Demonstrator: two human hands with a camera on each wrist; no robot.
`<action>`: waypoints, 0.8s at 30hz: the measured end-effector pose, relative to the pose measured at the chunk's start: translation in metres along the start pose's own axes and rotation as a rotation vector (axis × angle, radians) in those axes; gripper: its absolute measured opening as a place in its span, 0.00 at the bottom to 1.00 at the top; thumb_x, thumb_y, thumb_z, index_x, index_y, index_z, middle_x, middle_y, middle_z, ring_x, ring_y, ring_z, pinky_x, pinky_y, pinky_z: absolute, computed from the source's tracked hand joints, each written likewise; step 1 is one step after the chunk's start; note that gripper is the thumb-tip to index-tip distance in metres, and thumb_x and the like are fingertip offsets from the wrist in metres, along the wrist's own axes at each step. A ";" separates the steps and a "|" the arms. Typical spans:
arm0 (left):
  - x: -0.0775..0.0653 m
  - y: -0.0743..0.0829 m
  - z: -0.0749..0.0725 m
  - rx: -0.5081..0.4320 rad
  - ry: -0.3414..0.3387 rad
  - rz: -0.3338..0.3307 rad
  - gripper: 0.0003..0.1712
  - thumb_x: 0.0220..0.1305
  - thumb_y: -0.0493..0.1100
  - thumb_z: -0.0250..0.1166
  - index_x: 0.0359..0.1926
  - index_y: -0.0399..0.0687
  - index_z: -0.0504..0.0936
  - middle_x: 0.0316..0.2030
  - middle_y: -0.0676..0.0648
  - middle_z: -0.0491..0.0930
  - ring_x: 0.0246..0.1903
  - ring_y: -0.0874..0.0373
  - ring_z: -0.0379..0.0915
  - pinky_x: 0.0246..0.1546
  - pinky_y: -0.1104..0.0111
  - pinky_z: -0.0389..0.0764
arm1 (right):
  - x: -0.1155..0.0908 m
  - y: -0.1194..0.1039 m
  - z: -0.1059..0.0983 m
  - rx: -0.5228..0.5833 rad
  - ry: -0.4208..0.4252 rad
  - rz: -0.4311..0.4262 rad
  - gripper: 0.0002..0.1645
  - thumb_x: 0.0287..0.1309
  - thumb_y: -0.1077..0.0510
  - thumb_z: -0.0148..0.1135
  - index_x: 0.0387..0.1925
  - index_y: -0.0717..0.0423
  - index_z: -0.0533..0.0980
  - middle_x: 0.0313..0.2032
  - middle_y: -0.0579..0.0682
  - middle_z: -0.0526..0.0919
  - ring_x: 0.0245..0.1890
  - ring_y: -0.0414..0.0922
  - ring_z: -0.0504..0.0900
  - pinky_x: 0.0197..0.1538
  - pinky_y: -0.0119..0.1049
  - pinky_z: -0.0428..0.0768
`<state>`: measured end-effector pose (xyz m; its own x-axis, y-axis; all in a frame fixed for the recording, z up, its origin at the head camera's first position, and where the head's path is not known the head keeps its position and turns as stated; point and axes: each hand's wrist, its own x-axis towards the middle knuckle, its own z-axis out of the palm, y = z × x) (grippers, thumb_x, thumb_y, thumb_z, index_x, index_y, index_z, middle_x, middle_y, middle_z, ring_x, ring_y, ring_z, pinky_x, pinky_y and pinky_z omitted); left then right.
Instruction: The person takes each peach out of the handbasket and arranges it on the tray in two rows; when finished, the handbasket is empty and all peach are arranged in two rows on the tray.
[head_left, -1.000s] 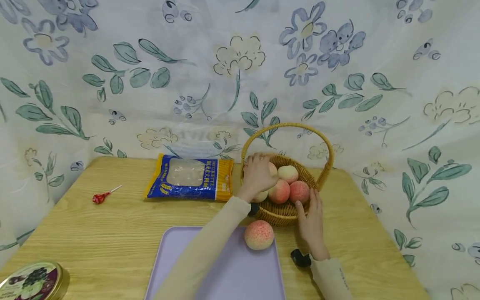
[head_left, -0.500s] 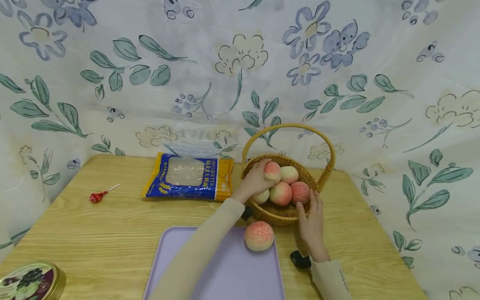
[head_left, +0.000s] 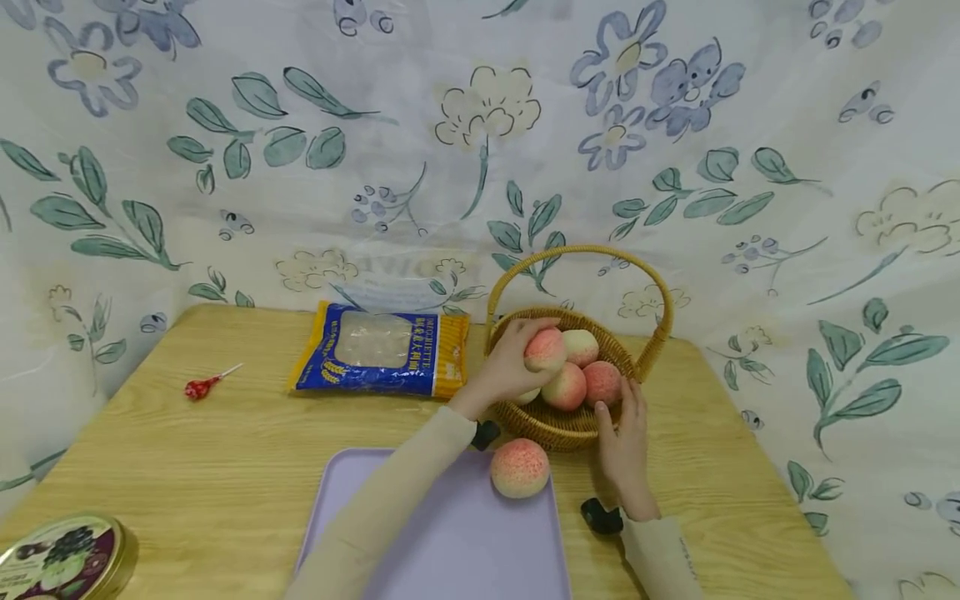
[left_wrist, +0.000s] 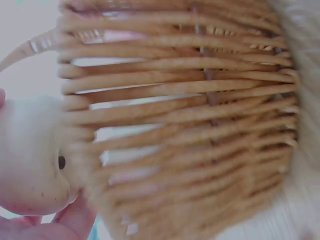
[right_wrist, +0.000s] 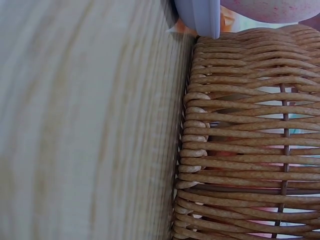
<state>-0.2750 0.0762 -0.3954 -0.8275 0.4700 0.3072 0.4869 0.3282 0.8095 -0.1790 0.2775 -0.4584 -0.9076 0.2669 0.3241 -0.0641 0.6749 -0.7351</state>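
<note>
My left hand point(head_left: 510, 362) grips a pink-and-cream peach point(head_left: 545, 350) over the left part of a wicker basket point(head_left: 558, 437). In the left wrist view this peach point(left_wrist: 32, 155) shows at the left beside the woven basket wall point(left_wrist: 200, 115), with fingers point(left_wrist: 60, 225) under it. Several other peaches lie in the basket, among them a redder peach point(head_left: 602, 383) near the right rim. My right hand point(head_left: 626, 446) rests against the basket's right front rim, its fingers mostly straight. Another peach point(head_left: 520, 468) sits on the far right corner of a lilac tray point(head_left: 465, 542).
A blue-and-yellow pasta bag point(head_left: 375, 350) lies left of the basket. Farther left is a red lollipop point(head_left: 201, 388). A round tin point(head_left: 63, 558) stands at the near left. The basket's tall handle point(head_left: 585, 249) arches above, and a patterned cloth point(head_left: 405, 67) hangs behind the table.
My left hand, first reaching deep at the basket's left side, has drawn back slightly with a peach that now shows in its grip. The right hand has stayed at the rim.
</note>
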 end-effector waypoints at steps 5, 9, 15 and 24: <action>-0.032 0.002 -0.016 -0.043 0.015 0.037 0.38 0.51 0.38 0.70 0.65 0.57 0.70 0.61 0.42 0.62 0.58 0.48 0.67 0.59 0.55 0.73 | -0.001 -0.003 -0.002 0.010 0.002 -0.003 0.36 0.72 0.53 0.47 0.73 0.64 0.51 0.74 0.66 0.47 0.73 0.66 0.48 0.68 0.67 0.53; -0.059 -0.001 -0.028 -0.053 0.030 0.058 0.37 0.50 0.38 0.69 0.63 0.53 0.70 0.60 0.42 0.65 0.58 0.49 0.66 0.60 0.54 0.71 | -0.002 -0.003 -0.001 0.019 0.006 0.002 0.36 0.71 0.53 0.47 0.73 0.64 0.51 0.74 0.65 0.46 0.73 0.65 0.47 0.69 0.66 0.53; -0.099 -0.008 -0.039 -0.022 0.006 0.059 0.40 0.47 0.37 0.70 0.64 0.54 0.70 0.59 0.43 0.66 0.57 0.50 0.68 0.58 0.53 0.72 | -0.002 -0.003 -0.001 0.037 0.010 0.014 0.37 0.71 0.53 0.47 0.74 0.64 0.49 0.74 0.65 0.45 0.74 0.63 0.46 0.70 0.64 0.51; -0.137 -0.019 -0.035 -0.011 -0.084 0.008 0.37 0.44 0.35 0.71 0.59 0.51 0.70 0.56 0.43 0.65 0.55 0.52 0.68 0.56 0.57 0.73 | -0.004 -0.005 0.000 0.041 -0.003 0.012 0.38 0.72 0.51 0.46 0.74 0.64 0.48 0.75 0.65 0.44 0.75 0.63 0.44 0.69 0.66 0.51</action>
<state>-0.1801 -0.0235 -0.4349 -0.7972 0.5396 0.2708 0.4897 0.3155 0.8128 -0.1753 0.2734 -0.4558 -0.9095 0.2725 0.3138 -0.0703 0.6433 -0.7624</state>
